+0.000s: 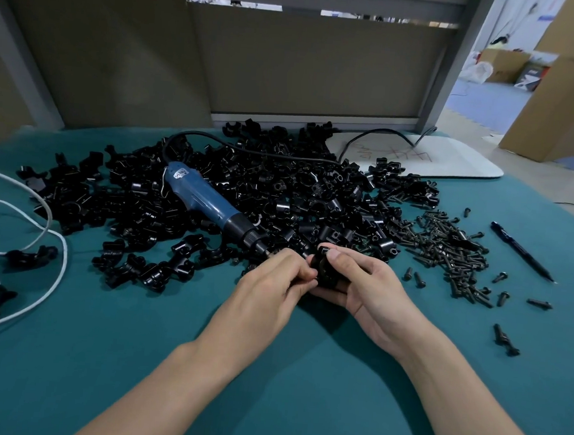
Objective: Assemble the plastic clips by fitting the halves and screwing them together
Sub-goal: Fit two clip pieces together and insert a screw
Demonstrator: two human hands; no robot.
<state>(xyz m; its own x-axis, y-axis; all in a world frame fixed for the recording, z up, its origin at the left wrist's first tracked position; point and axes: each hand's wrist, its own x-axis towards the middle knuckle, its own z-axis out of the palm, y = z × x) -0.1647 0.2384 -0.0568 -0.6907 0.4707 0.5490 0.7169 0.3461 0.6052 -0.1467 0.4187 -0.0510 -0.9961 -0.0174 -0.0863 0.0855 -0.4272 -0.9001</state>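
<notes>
My right hand [364,285] grips a black plastic clip [326,266] just above the teal table cover, thumb on its top. My left hand [275,281] pinches something small against the clip's left side; what it is stays hidden by the fingers. A blue electric screwdriver [204,199] lies on the pile of black clip halves [281,189], its tip pointing at my hands. Loose black screws [448,250] are heaped to the right of the pile.
A black pen [521,251] lies at the right. White cables [47,233] loop over the left side of the teal cover [265,387]. A white board [421,155] lies at the back right, a grey partition behind the pile. Stray screws [506,339] are scattered right.
</notes>
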